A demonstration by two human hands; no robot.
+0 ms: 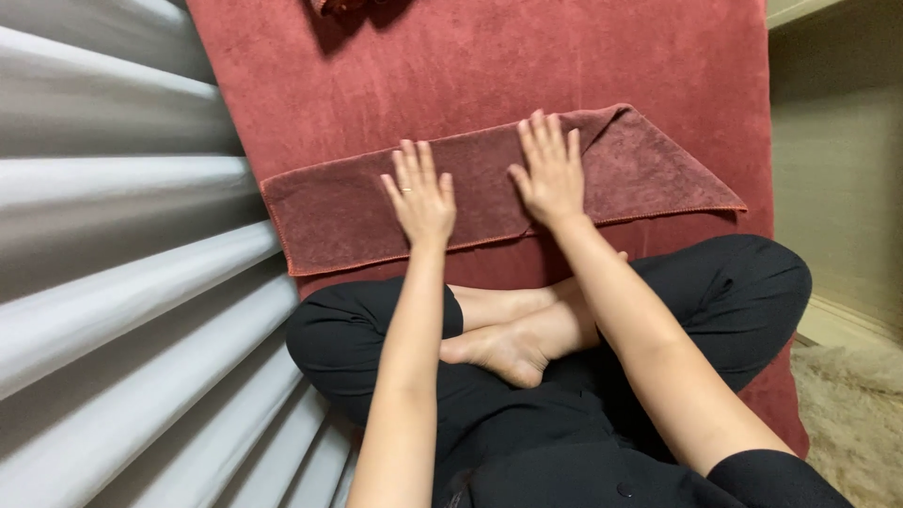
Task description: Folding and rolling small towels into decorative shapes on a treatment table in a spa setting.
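Observation:
A dark red towel (339, 212), folded into a long strip, lies across a red bed cover (470, 66) in front of my crossed legs. My left hand (420, 196) rests flat on the middle of the strip, fingers spread, a ring on one finger. My right hand (550, 172) presses flat on the towel a little further right and up, where the cloth overlaps in a slanted fold. The towel's right end (658, 179) comes to a point. Neither hand grips the cloth.
A grey ribbed padded wall or headboard (113, 263) runs along the left side. I sit cross-legged in black trousers (743, 292), bare feet showing. A pale wall (837, 160) and a shaggy beige rug (856, 414) lie at the right. Another red cloth (343, 6) peeks in at the top.

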